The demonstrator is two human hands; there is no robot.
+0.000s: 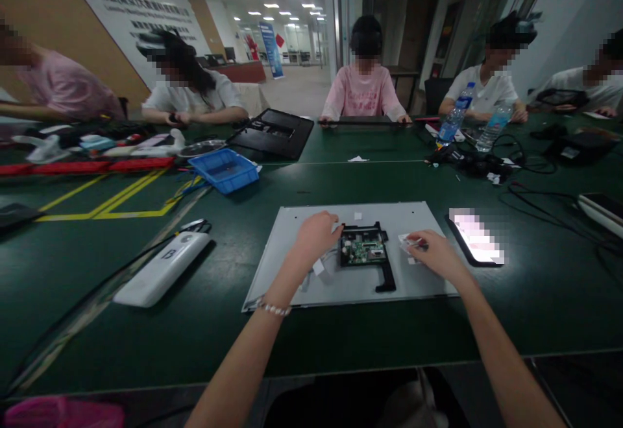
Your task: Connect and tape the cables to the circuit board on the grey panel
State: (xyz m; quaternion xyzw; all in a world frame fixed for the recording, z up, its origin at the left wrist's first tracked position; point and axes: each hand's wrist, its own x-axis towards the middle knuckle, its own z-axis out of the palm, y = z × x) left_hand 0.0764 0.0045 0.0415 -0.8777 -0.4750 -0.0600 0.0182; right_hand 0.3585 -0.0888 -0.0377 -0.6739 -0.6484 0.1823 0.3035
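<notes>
A flat grey panel (282, 240) lies on the table in front of me. On it sits a black plastic bracket (386, 275) with a green circuit board (363, 252) inside its frame. My left hand (317, 237) has its fingers curled at the bracket's upper left corner, touching it. My right hand (435, 253) is closed in a pinch at a small clear plastic bag (403, 241) on the panel, right of the bracket. Its fingertips partly cover the bag, and what is inside is too small to tell. White cables and a paper tag (318, 266) lie by my left wrist.
A phone (476, 238) lies right of the panel. Left are a white power bank (165, 269) with a cable and a blue tray (224, 170). Bottles (456, 115) and black cables (474, 161) stand or lie at the back right. Several people sit across the table.
</notes>
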